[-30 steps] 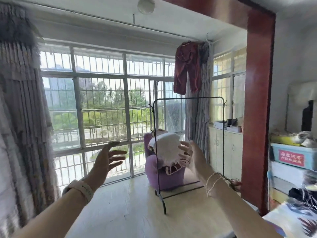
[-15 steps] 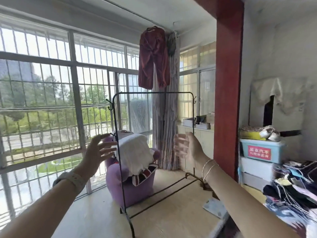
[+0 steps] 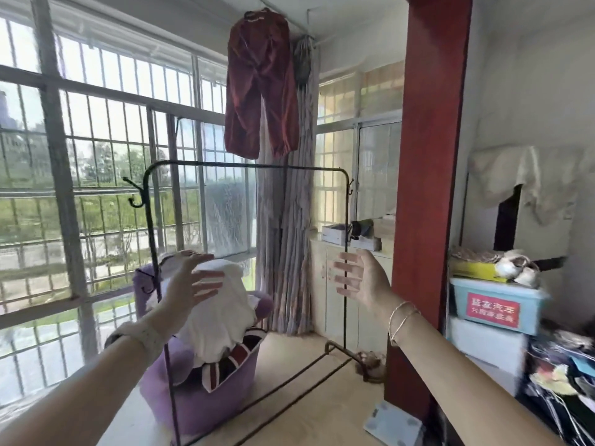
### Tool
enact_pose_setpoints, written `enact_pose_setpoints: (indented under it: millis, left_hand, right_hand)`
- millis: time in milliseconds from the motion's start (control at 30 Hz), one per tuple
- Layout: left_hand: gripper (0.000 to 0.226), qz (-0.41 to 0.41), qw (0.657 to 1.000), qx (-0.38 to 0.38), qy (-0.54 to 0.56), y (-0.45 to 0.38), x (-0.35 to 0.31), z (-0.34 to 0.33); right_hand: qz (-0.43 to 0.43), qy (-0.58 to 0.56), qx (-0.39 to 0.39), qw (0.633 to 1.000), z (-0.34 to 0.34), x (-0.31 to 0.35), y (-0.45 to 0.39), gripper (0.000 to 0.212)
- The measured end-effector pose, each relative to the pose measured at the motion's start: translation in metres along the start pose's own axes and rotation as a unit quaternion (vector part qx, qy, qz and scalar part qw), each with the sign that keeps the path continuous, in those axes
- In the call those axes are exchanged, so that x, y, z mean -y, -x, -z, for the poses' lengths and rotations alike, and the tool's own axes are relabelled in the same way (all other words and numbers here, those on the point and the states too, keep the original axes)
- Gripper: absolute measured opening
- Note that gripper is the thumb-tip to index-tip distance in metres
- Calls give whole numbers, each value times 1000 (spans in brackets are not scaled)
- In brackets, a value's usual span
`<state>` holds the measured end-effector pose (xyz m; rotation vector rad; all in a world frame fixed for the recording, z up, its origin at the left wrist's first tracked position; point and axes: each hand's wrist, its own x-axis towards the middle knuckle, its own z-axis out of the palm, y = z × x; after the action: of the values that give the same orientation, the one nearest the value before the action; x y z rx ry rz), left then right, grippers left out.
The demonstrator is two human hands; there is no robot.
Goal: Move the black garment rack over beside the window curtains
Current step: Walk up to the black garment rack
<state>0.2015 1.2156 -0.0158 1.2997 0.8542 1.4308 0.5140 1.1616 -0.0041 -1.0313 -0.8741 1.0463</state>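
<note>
The black garment rack point(image 3: 244, 167) stands bare in front of me, a thin metal frame with hooks on both posts and floor rails. My left hand point(image 3: 193, 281) is open with fingers spread just right of the rack's left post, not touching it. My right hand point(image 3: 360, 278) is open too, its fingers right at the right post, which runs behind the fingertips. The window curtains point(image 3: 285, 239) hang in the corner behind the rack, between the two windows.
A purple chair point(image 3: 206, 400) piled with white cloth sits behind the rack's left post. Red trousers point(image 3: 260, 82) hang overhead. A red pillar point(image 3: 428, 194) stands right, with stacked boxes point(image 3: 495, 304) and clothes beyond. A scale point(image 3: 392, 424) lies on the floor.
The view has come closer to the rack and swung right. Both hands have reached forward to the rack's two posts, still open.
</note>
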Motion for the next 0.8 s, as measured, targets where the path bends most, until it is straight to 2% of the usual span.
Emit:
enact_pose_setpoints:
  millis: [100, 367, 567, 800]
  left_hand:
    - [45, 1, 1000, -13, 5, -68, 28, -23]
    - [41, 16, 1000, -15, 12, -233, 66, -71]
    - [40, 26, 1000, -8, 11, -333, 104, -96]
    - [40, 57, 998, 22, 25, -469, 179, -117]
  right_hand:
    - [-5, -1, -2, 1000, 14, -3, -78, 30]
    - [-19, -4, -6, 1000, 35, 13, -257, 34]
    - [-30, -2, -1, 1000, 38, -6, -367, 30]
    - [-42, 21, -16, 999, 38, -34, -514, 27]
